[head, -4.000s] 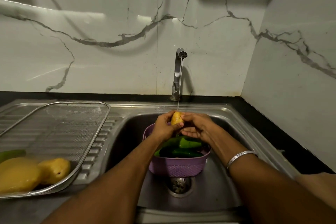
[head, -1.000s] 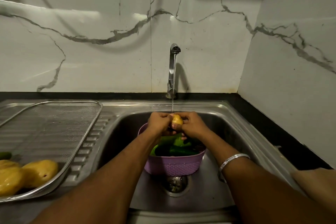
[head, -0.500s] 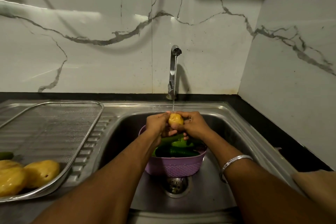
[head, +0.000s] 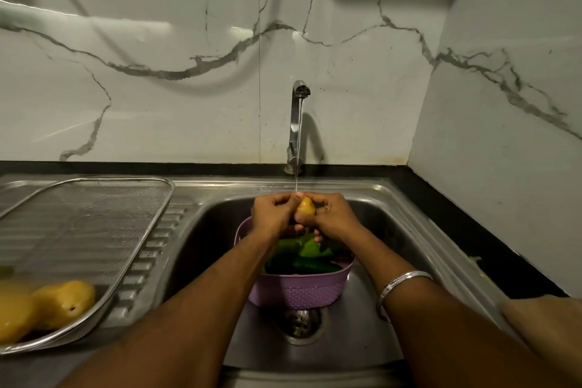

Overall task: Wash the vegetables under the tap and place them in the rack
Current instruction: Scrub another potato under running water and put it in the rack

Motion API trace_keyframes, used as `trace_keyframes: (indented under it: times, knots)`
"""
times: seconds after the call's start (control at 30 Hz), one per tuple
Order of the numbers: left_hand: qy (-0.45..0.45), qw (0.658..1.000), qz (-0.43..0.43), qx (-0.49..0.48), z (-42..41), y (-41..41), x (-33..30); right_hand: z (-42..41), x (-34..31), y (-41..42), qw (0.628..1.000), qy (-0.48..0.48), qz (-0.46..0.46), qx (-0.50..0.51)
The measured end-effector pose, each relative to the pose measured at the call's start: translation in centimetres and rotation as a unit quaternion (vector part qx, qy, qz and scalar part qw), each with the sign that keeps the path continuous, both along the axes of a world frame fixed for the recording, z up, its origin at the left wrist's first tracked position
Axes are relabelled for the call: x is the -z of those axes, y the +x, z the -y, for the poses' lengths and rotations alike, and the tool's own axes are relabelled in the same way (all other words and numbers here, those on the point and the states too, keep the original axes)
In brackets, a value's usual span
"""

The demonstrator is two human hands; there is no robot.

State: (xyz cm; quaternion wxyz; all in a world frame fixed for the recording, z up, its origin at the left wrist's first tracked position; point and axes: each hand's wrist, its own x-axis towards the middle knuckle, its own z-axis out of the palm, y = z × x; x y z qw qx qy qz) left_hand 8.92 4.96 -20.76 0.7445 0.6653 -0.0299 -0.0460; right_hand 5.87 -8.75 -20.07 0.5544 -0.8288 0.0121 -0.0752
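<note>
1. The left hand (head: 271,213) and the right hand (head: 335,216) meet over the sink (head: 393,198).
2. Both hands hold one small yellow potato (head: 306,207). The fingers (head: 285,198) of the left hand curl round its left side. The fingers of the right hand curl round its right side, with one fingertip pressed on its lower front.
3. A thin stream of water (head: 297,148) falls from the tap (head: 296,123) right above the fingers and lands on top of the potato.
4. Just under the fingers sits a purple basket (head: 299,291) in the sink. Green vegetables (head: 311,257) lie inside it, partly hidden by the arms.
5. The sink drain (head: 297,323) is nearer to the person than the fingers, just in front of the basket.
6. A silver bangle (head: 398,282) is on the right wrist.
7. Far to the left of the fingers, a wire mesh rack (head: 94,230) sits on the ribbed draining board (head: 148,249).
8. Two yellow washed potatoes (head: 59,304) lie in the near corner of the rack. A bit of something green (head: 4,271) shows at the left edge, too blurred to name.
</note>
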Motion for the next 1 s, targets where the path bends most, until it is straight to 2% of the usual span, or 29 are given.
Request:
trace_keyframes:
  times: [0.13,0.37,0.67,0.87,1.0]
  knots:
    - [0.019,0.999,-0.003,-0.034,-0.3,-0.1,-0.1,-0.6,-0.8,-0.6,0.999,-0.032,-0.012,-0.03]
    - [-0.016,0.994,-0.051,0.099,-1.2,-0.7,-0.6,0.1,-0.1,-0.3,0.999,-0.042,-0.015,-0.006]
    - [0.014,0.997,0.071,-0.011,0.0,-0.4,-0.1,-0.5,-0.7,-0.1,1.0,-0.017,0.018,0.017]
    - [-0.052,0.997,-0.005,0.06,-0.6,-0.5,-0.4,0.1,-0.4,-0.2,0.999,0.052,0.002,-0.007]
    - [-0.04,0.995,-0.019,0.088,-1.2,-0.1,-0.7,0.6,-0.4,-0.5,0.998,0.055,-0.017,-0.005]
